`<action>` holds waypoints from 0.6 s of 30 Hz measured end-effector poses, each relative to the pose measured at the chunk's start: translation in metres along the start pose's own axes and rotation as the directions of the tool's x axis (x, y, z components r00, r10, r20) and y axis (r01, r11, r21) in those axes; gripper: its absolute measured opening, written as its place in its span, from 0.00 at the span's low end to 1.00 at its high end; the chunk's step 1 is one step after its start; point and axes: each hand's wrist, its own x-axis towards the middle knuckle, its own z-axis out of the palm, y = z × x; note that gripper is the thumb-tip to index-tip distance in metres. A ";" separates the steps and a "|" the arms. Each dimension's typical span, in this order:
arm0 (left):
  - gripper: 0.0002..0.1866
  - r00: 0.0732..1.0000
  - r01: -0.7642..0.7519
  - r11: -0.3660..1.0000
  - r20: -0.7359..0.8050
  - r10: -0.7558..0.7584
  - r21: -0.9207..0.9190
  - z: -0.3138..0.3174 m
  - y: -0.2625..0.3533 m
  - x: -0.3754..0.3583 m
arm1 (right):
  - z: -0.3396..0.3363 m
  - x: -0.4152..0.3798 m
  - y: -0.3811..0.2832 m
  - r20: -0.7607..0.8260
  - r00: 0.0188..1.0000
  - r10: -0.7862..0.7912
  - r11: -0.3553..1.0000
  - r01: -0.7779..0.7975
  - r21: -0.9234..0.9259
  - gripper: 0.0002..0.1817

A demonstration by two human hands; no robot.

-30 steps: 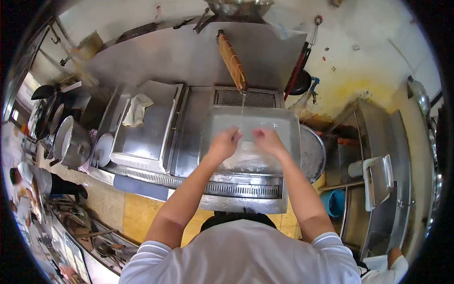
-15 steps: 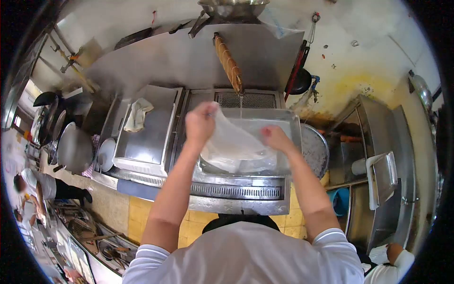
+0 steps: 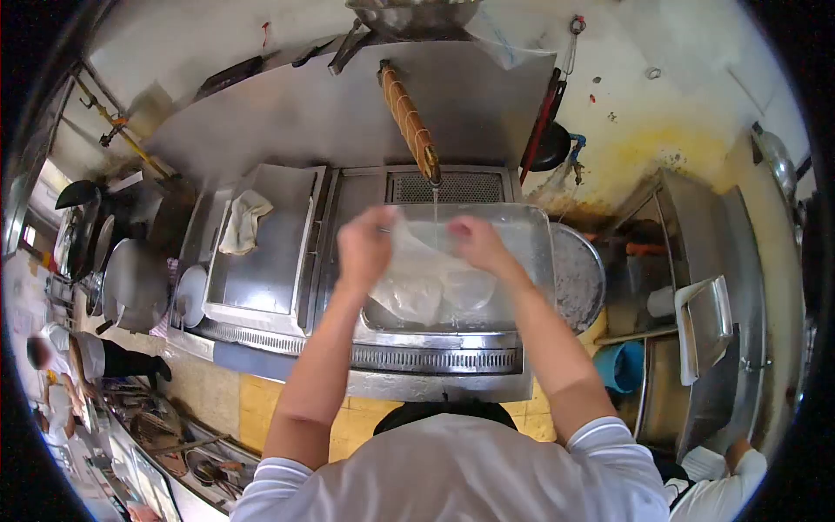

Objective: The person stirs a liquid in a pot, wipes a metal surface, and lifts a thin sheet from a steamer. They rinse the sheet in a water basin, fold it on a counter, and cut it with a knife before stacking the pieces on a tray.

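Note:
A thin whitish translucent sheet (image 3: 417,283) hangs over a rectangular metal tray (image 3: 544,261) in the middle of the steel counter. My left hand (image 3: 365,248) is closed on the sheet's upper left corner. Close to the sheet's upper right part is my right hand (image 3: 478,244), its fingers pinched together; what is between them is too blurred to tell. Water runs from a wrapped spout (image 3: 407,113) down into the tray, between my hands.
A round basin (image 3: 577,278) with pale contents stands right of the tray. On the left, a cloth (image 3: 246,224) lies on a steel cover (image 3: 265,274). A person (image 3: 104,357) stands far left; another person's sleeve (image 3: 726,496) shows lower right.
My right hand has moved left and up, closer to my left hand. The stretched sheet has drawn together and hangs more bunched over the tray.

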 end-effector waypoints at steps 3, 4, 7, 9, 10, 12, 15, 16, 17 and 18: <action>0.13 0.992 -0.117 0.992 0.047 0.115 0.037 0.020 0.047 0.007 | 0.024 0.014 -0.077 0.128 0.991 0.040 0.929 -0.084 0.360 0.13; 0.10 0.993 -0.110 0.994 -0.039 0.110 0.001 0.013 0.039 0.017 | 0.026 0.014 -0.084 0.240 0.963 0.118 0.899 -0.206 0.385 0.13; 0.07 0.927 0.030 0.994 -0.368 -0.068 -0.108 -0.037 0.005 0.060 | 0.030 -0.007 0.049 0.182 0.959 0.216 0.969 -0.188 -0.160 0.14; 0.08 0.924 0.180 0.981 -0.329 -0.196 -0.079 -0.048 -0.018 0.062 | -0.012 -0.034 0.089 0.109 0.961 0.253 0.900 -0.192 -0.391 0.15; 0.08 0.914 0.258 0.964 -0.309 -0.264 -0.059 -0.048 -0.031 0.057 | -0.018 -0.037 0.086 0.099 0.965 0.242 0.916 -0.194 -0.350 0.15; 0.09 0.973 0.220 0.969 -0.099 -0.210 0.115 -0.013 -0.040 0.042 | -0.022 -0.037 0.084 0.068 0.972 0.225 0.963 -0.212 -0.165 0.16; 0.10 0.965 0.094 0.995 0.247 -0.088 -0.013 0.065 -0.036 0.021 | -0.009 -0.005 0.018 -0.021 0.981 0.194 0.945 -0.181 0.271 0.16; 0.13 0.929 0.188 0.982 0.330 -0.168 -0.031 0.086 -0.024 0.021 | -0.007 0.007 -0.012 -0.050 0.982 0.185 0.900 -0.148 0.411 0.16; 0.15 0.881 0.279 0.960 0.409 -0.238 -0.041 0.099 -0.015 0.025 | -0.013 0.015 -0.025 0.007 0.961 0.277 0.916 -0.267 0.299 0.16; 0.17 0.874 0.339 0.934 0.405 -0.268 -0.115 0.107 -0.007 0.028 | -0.017 0.022 -0.035 0.049 0.927 0.372 0.910 -0.375 0.176 0.16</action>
